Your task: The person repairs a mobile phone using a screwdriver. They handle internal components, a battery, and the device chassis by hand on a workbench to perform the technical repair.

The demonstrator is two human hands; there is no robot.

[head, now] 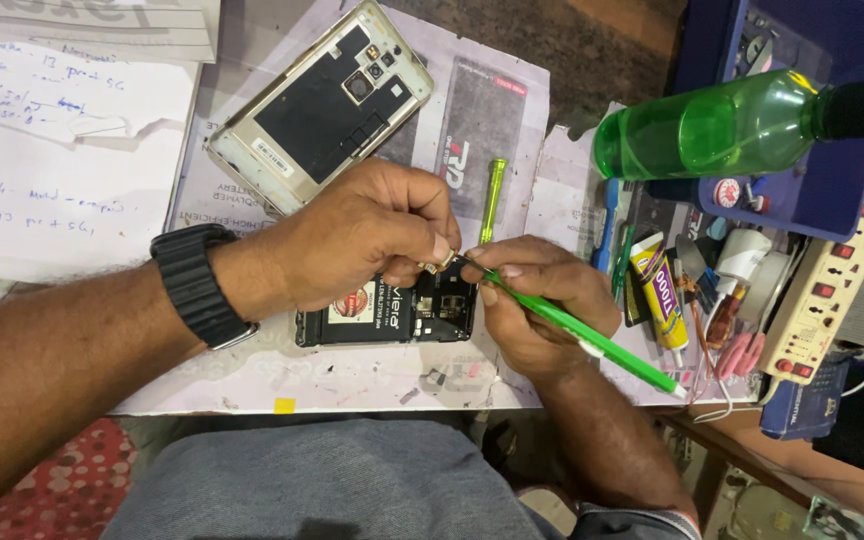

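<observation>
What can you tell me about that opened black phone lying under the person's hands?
The opened phone lies flat on the printed paper mat, its back cover off, showing a black battery with a label and dark circuitry at its right end. The left hand rests over its top edge, pinching a small brass-coloured part just above the circuitry. The right hand holds a green tool whose tip points at that same spot. Much of its upper edge is hidden by the fingers.
</observation>
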